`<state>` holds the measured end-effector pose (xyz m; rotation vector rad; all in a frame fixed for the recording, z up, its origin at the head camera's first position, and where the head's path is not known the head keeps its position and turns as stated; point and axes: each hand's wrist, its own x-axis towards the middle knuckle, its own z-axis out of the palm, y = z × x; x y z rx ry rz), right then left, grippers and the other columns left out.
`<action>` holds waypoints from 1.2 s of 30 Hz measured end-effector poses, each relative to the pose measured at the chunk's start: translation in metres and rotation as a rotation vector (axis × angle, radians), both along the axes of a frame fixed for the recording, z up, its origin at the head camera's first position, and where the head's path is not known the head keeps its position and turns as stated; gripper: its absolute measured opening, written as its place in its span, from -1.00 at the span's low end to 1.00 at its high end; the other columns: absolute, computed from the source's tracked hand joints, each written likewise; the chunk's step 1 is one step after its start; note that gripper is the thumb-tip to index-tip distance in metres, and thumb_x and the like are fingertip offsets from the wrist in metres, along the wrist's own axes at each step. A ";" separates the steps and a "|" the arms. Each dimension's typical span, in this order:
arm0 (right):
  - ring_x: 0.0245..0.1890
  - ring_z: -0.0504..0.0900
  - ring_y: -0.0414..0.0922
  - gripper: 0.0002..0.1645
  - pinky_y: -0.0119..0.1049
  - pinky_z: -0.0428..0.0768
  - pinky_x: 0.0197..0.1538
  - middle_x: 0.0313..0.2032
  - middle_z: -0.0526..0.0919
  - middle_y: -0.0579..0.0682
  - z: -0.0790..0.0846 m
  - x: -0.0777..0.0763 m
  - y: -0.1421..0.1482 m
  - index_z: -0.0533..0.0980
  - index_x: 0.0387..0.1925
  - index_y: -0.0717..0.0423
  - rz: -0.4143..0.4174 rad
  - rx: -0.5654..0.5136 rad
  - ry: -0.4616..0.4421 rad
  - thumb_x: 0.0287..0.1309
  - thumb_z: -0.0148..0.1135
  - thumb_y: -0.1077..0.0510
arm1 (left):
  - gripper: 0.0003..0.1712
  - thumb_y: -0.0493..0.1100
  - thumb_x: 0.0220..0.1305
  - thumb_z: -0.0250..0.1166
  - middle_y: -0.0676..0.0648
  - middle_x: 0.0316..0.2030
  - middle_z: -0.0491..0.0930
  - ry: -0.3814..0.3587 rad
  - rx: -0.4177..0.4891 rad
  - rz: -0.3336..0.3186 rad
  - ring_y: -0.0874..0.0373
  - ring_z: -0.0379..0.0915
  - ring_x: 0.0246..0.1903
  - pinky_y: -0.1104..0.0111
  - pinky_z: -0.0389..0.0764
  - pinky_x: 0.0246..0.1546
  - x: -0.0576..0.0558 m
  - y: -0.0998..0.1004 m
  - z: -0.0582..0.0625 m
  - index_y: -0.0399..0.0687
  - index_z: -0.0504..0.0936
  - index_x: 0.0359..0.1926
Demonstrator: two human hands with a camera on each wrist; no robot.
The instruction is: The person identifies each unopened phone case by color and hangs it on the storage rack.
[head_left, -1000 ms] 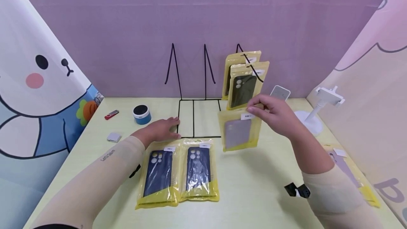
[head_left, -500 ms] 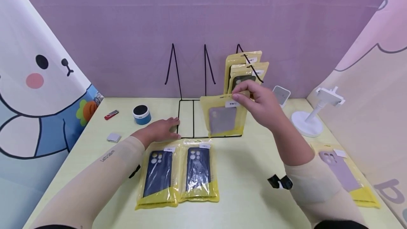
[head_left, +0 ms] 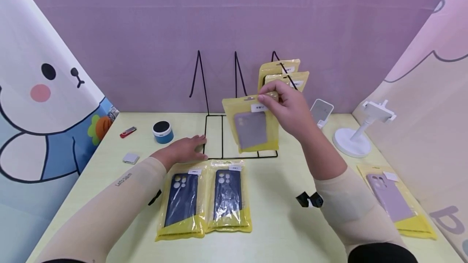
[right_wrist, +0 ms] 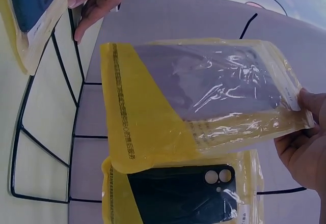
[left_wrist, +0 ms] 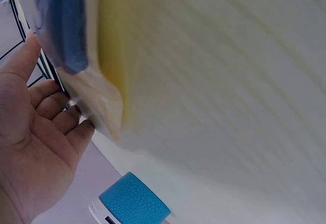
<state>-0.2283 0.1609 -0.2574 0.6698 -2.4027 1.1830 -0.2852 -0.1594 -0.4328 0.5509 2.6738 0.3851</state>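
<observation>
My right hand pinches the top corner of a yellow-edged clear bag holding a light purple phone case. The bag hangs in front of the black wire display rack, below its middle hook; the right wrist view shows the same packaged phone case from close by. My left hand rests on the left side of the rack's base, fingers touching the wire. On the right hook hang two packaged cases, the front one a dark phone case, partly hidden by my right hand in the head view.
Two bagged dark blue phone cases lie before the rack. Another bagged purple case lies at right. A white phone stand, small white-framed stand, blue speaker, red USB stick and white block stand around.
My right hand has carried the bagged purple case leftward and up, from in front of the right hook toward the middle hook. My left hand has stayed on the rack's base.
</observation>
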 end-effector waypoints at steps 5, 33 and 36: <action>-0.55 0.34 -0.08 -0.79 -0.29 0.38 -0.48 -0.40 0.53 -0.13 0.001 -0.007 -0.005 0.56 -0.16 -0.07 -0.021 0.006 -0.019 0.33 0.21 -0.08 | -0.05 0.27 0.31 0.21 -0.18 0.54 -0.08 0.005 0.009 0.003 -0.19 -0.08 0.49 -0.04 0.10 0.45 0.001 0.000 0.000 0.06 0.03 0.55; -0.06 0.54 0.04 -0.75 -0.07 0.53 -0.03 -0.17 0.64 0.01 0.014 -0.047 -0.026 0.59 -0.22 0.08 -0.261 0.513 0.217 0.34 0.20 -0.03 | -0.05 0.26 0.31 0.22 -0.18 0.54 -0.08 0.005 0.007 0.011 -0.18 -0.08 0.50 -0.03 0.10 0.45 0.002 0.000 -0.003 0.07 0.03 0.55; -0.05 0.53 0.04 -0.73 -0.07 0.53 0.01 -0.17 0.64 0.01 0.015 -0.053 -0.027 0.59 -0.21 0.08 -0.274 0.522 0.193 0.35 0.19 -0.05 | -0.04 0.27 0.30 0.22 -0.18 0.54 -0.08 0.003 0.004 0.015 -0.19 -0.07 0.49 -0.04 0.11 0.45 0.002 0.001 -0.004 0.08 0.03 0.55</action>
